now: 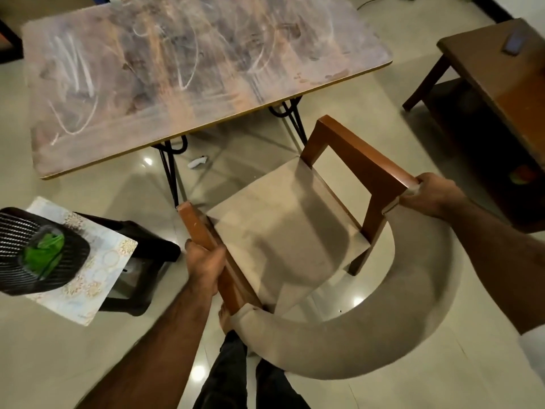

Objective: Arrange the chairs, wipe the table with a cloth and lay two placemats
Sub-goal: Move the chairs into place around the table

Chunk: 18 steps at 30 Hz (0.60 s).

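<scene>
While both hands, left (203,261) and right (432,193), grip the chair's (283,219) wooden armrests, a black basket (17,261) holds a green cloth (44,250).

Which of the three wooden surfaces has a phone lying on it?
The dark brown wooden side table at the far right; a dark phone lies near its back edge. The scratched folding table and the chair's seat carry nothing.

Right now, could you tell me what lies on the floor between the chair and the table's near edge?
In the head view, only a small crumpled white scrap lies on the tiles between the chair and the table; otherwise bare floor.
</scene>
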Each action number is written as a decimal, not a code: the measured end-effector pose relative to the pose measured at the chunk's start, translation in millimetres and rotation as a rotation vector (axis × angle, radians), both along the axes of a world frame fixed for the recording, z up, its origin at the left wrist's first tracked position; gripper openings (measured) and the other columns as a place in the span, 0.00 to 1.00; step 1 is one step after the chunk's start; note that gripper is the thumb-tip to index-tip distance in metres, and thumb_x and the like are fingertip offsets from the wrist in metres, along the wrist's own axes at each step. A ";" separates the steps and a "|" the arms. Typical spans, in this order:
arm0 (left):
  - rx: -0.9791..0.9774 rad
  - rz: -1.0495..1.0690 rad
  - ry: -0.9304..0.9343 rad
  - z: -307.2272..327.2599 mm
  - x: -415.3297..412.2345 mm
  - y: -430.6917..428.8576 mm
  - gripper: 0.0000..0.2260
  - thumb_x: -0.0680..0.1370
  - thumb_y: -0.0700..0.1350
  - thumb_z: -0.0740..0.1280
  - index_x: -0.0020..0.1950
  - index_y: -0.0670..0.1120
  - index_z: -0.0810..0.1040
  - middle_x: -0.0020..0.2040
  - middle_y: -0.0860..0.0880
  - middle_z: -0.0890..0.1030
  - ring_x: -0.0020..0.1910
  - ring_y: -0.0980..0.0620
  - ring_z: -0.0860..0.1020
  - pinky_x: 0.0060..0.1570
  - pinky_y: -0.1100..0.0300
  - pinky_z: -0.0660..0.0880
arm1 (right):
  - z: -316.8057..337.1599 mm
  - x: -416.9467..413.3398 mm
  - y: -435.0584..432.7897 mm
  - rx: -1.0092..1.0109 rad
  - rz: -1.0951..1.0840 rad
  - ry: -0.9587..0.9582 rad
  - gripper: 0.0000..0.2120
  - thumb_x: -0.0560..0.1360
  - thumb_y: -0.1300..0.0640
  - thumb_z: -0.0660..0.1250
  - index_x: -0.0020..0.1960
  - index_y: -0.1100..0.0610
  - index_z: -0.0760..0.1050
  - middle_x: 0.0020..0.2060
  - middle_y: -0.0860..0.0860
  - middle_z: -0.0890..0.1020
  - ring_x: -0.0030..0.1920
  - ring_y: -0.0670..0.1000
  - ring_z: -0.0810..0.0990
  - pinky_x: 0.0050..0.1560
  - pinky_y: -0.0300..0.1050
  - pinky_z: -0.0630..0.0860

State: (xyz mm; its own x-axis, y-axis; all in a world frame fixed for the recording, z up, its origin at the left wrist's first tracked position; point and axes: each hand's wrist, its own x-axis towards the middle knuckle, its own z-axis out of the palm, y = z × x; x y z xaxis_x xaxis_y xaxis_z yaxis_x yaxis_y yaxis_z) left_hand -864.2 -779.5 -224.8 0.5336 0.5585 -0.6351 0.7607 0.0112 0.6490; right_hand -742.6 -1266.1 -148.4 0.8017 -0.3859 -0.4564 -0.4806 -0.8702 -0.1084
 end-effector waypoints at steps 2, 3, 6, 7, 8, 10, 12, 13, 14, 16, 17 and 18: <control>-0.020 0.007 -0.018 4.1 -0.7 -1.5 0.28 0.72 0.48 0.81 0.67 0.53 0.72 0.57 0.47 0.83 0.53 0.43 0.85 0.60 0.42 0.85 | 0.1 1.6 -1.0 -0.005 0.015 0.007 0.31 0.76 0.41 0.78 0.72 0.58 0.79 0.62 0.60 0.84 0.58 0.63 0.83 0.61 0.59 0.83; -0.017 0.002 -0.019 5.6 -0.4 -2.4 0.26 0.75 0.46 0.80 0.68 0.53 0.71 0.56 0.48 0.82 0.53 0.44 0.84 0.60 0.43 0.84 | 0.6 2.4 -1.4 -0.012 0.028 0.003 0.30 0.77 0.41 0.78 0.71 0.59 0.80 0.61 0.60 0.84 0.57 0.62 0.82 0.60 0.58 0.83; -0.025 0.016 -0.032 7.4 0.3 -2.7 0.24 0.79 0.43 0.77 0.70 0.51 0.71 0.56 0.47 0.82 0.52 0.45 0.83 0.57 0.46 0.83 | -0.2 3.6 -2.4 -0.009 0.054 -0.019 0.27 0.78 0.43 0.78 0.68 0.60 0.82 0.59 0.59 0.85 0.55 0.61 0.82 0.58 0.57 0.83; -0.033 0.018 -0.034 7.9 1.4 -1.9 0.23 0.79 0.42 0.77 0.70 0.50 0.71 0.57 0.46 0.82 0.53 0.45 0.83 0.56 0.47 0.82 | -0.4 4.0 -2.6 -0.006 0.054 -0.026 0.26 0.78 0.43 0.78 0.68 0.60 0.82 0.57 0.59 0.85 0.55 0.61 0.82 0.57 0.56 0.83; -0.038 0.012 -0.034 8.7 4.1 0.7 0.23 0.79 0.41 0.77 0.70 0.50 0.72 0.57 0.46 0.82 0.54 0.44 0.83 0.56 0.47 0.82 | -0.3 4.4 -1.5 -0.005 0.054 -0.030 0.26 0.78 0.44 0.77 0.67 0.60 0.82 0.56 0.58 0.85 0.55 0.61 0.82 0.56 0.55 0.83; -0.045 0.002 -0.031 9.8 14.1 9.9 0.24 0.79 0.40 0.77 0.72 0.50 0.72 0.58 0.46 0.82 0.56 0.42 0.83 0.58 0.44 0.82 | -1.8 5.0 2.0 0.010 0.052 -0.036 0.25 0.79 0.44 0.76 0.68 0.60 0.82 0.54 0.56 0.83 0.54 0.60 0.82 0.52 0.53 0.81; -0.039 -0.021 -0.035 10.2 29.4 22.3 0.24 0.79 0.40 0.77 0.73 0.49 0.73 0.59 0.45 0.83 0.57 0.41 0.84 0.61 0.40 0.83 | -3.3 8.6 9.0 0.035 0.040 -0.044 0.24 0.80 0.45 0.75 0.69 0.60 0.82 0.53 0.55 0.82 0.52 0.59 0.81 0.50 0.51 0.78; -0.030 -0.038 -0.040 12.1 38.3 28.9 0.24 0.79 0.39 0.77 0.72 0.49 0.74 0.59 0.43 0.84 0.56 0.40 0.84 0.61 0.38 0.84 | -4.2 11.4 13.5 0.050 0.034 -0.053 0.24 0.80 0.45 0.75 0.69 0.61 0.82 0.52 0.55 0.82 0.51 0.59 0.81 0.49 0.50 0.77; -0.024 -0.056 -0.039 14.0 46.8 35.2 0.23 0.79 0.39 0.76 0.72 0.49 0.74 0.59 0.43 0.84 0.55 0.40 0.85 0.60 0.37 0.85 | -5.0 13.1 17.7 0.061 0.025 -0.057 0.24 0.81 0.46 0.75 0.69 0.61 0.82 0.52 0.55 0.82 0.51 0.58 0.81 0.48 0.50 0.77; -0.017 -0.078 -0.033 18.2 64.6 48.2 0.22 0.80 0.37 0.74 0.71 0.50 0.73 0.58 0.43 0.83 0.54 0.41 0.85 0.58 0.38 0.85 | -8.5 18.7 27.8 0.083 0.008 -0.068 0.23 0.81 0.46 0.75 0.67 0.62 0.82 0.51 0.56 0.83 0.49 0.58 0.82 0.46 0.50 0.78; -0.014 -0.094 -0.031 20.5 73.3 54.5 0.21 0.81 0.37 0.74 0.71 0.50 0.73 0.57 0.44 0.83 0.53 0.41 0.84 0.55 0.40 0.85 | -9.9 21.9 33.1 0.092 -0.001 -0.071 0.23 0.81 0.46 0.75 0.67 0.62 0.83 0.50 0.56 0.84 0.48 0.58 0.83 0.45 0.49 0.78; -0.009 -0.110 -0.028 21.1 81.9 61.4 0.21 0.81 0.36 0.73 0.70 0.51 0.73 0.56 0.44 0.83 0.52 0.42 0.84 0.51 0.44 0.85 | -11.1 25.0 38.2 0.095 -0.004 -0.074 0.23 0.81 0.46 0.75 0.66 0.62 0.83 0.50 0.56 0.84 0.47 0.58 0.82 0.44 0.48 0.77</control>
